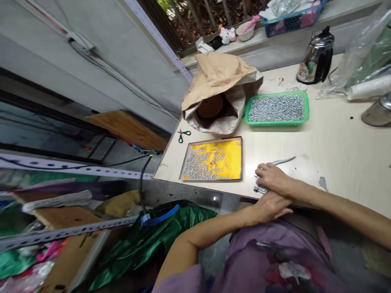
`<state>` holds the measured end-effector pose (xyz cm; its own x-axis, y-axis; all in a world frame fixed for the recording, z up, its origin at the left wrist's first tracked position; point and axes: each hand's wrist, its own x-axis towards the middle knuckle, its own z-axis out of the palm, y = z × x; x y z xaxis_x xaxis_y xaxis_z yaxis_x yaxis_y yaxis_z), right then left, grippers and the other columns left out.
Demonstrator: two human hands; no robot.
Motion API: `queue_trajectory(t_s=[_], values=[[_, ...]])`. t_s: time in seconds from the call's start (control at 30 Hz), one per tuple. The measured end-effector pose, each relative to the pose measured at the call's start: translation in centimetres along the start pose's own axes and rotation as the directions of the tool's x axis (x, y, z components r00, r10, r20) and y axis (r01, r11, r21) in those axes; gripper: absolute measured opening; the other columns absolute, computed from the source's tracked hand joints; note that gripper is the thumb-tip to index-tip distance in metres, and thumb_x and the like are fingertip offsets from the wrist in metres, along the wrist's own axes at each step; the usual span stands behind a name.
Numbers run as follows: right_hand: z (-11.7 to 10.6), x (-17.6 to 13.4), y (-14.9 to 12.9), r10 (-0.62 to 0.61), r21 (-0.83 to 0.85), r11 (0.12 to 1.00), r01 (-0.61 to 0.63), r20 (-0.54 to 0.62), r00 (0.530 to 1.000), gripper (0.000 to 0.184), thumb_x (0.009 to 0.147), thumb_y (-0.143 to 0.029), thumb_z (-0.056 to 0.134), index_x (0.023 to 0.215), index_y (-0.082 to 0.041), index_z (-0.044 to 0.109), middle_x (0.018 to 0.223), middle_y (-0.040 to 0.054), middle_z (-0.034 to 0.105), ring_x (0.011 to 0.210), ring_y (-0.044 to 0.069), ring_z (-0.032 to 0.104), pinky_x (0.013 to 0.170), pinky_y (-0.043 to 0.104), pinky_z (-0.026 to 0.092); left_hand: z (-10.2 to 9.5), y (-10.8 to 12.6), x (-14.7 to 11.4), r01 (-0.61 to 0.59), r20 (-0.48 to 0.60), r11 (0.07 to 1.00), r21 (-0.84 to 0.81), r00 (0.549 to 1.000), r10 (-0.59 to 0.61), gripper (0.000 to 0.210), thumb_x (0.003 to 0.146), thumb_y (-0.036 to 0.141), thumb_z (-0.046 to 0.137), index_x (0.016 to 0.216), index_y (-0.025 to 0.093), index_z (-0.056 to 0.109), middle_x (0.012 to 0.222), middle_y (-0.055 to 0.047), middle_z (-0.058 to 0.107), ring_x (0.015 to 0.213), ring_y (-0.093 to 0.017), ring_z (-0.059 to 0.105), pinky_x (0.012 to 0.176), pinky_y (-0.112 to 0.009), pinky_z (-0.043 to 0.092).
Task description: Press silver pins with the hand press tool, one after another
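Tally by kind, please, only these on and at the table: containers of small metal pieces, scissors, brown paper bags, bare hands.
Containers of metal pieces: 2 (green basket, yellow-lined tray)
Scissors: 1
Paper bag: 1
Hands: 2 (left hand, right hand)
Total: 6

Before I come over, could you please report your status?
Right hand beside small metal piece, grip unclear. Left hand at edge of table. Grey strip close by; yellow-lined tray apart from hands.

A head-worn camera is peering forward and down past the wearer's shirt (253,264), facing the nearby table (339,146) and windowsill (346,17) beyond.
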<state>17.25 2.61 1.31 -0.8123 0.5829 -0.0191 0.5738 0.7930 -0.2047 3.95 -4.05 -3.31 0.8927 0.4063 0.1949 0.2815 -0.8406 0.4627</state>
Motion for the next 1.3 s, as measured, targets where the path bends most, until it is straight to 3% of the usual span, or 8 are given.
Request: queue_trajectory(t_s=[0.13,0.27,0.4,0.63,0.87,0.97,1.13,1.3], values=[[2.1,1.6,-0.6,-0.128,-0.066,0.99,0.122,-0.085,0.988,0.014,0.084,-0.017,0.064,0.071,-0.019,0.069,0.09,0.0079,0.064,0.1,0.023,0.05,0.072,0.034,0.032,-3.7,-1.8,-4.0,0.176,-0.209,0.971,0.159,0.968,-0.141,0.024,0.096,0.027,0.047,0.088,0.017,0.067,0.083,-0.007,0.069,0.082,-0.016,0.064,0.081,-0.032,0.053],[3.5,2.7,-0.1,-0.149,-0.06,0.988,0.141,-0.157,0.976,0.019,0.087,-0.01,0.056,0.072,-0.017,0.065,0.081,0.0069,0.064,0.086,0.019,0.053,0.068,0.032,0.034,-8.6,-6.5,-6.4,0.706,-0.445,0.674,0.218,0.687,-0.575,0.018,0.093,0.023,0.051,0.089,0.014,0.065,0.084,-0.009,0.066,0.082,-0.02,0.06,0.08,-0.037,0.05],[1.4,2.5,1.0,-0.003,0.059,0.998,0.028,-0.383,0.924,0.018,0.092,-0.014,0.047,0.08,-0.017,0.062,0.079,0.0058,0.064,0.076,0.017,0.053,0.069,0.03,0.038,-10.8,-10.5,-6.7,0.875,-0.374,0.418,0.245,0.483,-0.792,0.015,0.089,0.022,0.056,0.082,0.012,0.066,0.086,-0.011,0.066,0.089,-0.023,0.059,0.082,-0.036,0.048],[-7.9,0.6,9.5,0.433,0.264,0.897,-0.354,-0.682,0.59,0.018,0.093,-0.02,0.044,0.086,-0.018,0.06,0.082,0.0079,0.065,0.078,0.02,0.059,0.071,0.032,0.046,-10.9,-12.5,-6.9,0.88,-0.23,0.411,0.239,0.462,-0.856,0.02,0.086,0.014,0.049,0.079,0.014,0.068,0.087,-0.01,0.068,0.09,-0.022,0.061,0.083,-0.031,0.044],[-12.0,-1.4,13.2,0.514,0.337,0.852,-0.4,-0.682,0.521,0.024,0.093,-0.026,0.046,0.098,-0.019,0.069,0.098,0.009,0.072,0.091,0.022,0.065,0.081,0.038,0.05,-12.6,-12.2,-6.9,0.902,-0.265,0.427,0.057,0.426,-0.865,0.012,0.077,0.015,0.053,0.07,0.017,0.064,0.077,-0.006,0.068,0.078,-0.02,0.064,0.075,-0.03,0.048],[-10.3,-3.5,9.6,0.5,0.343,0.866,-0.365,-0.633,0.591,0.028,0.096,-0.028,0.043,0.103,-0.02,0.069,0.098,0.008,0.071,0.088,0.02,0.066,0.076,0.035,0.052,-12.8,-10.7,-6.3,0.869,-0.284,0.464,-0.172,0.407,-0.868,0.015,0.076,0.022,0.054,0.077,0.017,0.067,0.08,-0.006,0.071,0.077,-0.02,0.066,0.073,-0.03,0.052],[-3.6,-7.2,2.2,0.423,0.295,0.891,-0.344,-0.268,0.866,0.022,0.095,-0.026,0.046,0.098,-0.02,0.067,0.089,0.0061,0.066,0.077,0.016,0.065,0.065,0.027,0.05,-11.0,-6.5,-3.3,0.749,-0.011,0.38,-0.542,0.446,-0.895,0.021,0.072,0.031,0.062,0.083,0.015,0.072,0.072,-0.004,0.072,0.064,-0.016,0.065,0.058,-0.024,0.052],[1.1,-8.5,-1.5,0.422,0.199,0.895,-0.399,-0.084,0.903,0.011,0.092,-0.026,0.054,0.091,-0.018,0.061,0.086,0.0051,0.06,0.072,0.017,0.059,0.059,0.027,0.045,-7.5,-3.9,-0.6,0.752,0.208,0.173,-0.636,0.383,-0.9,0.01,0.07,0.022,0.068,0.071,0.012,0.069,0.05,0.003,0.059,0.042,-0.008,0.049,0.042,-0.018,0.038]])
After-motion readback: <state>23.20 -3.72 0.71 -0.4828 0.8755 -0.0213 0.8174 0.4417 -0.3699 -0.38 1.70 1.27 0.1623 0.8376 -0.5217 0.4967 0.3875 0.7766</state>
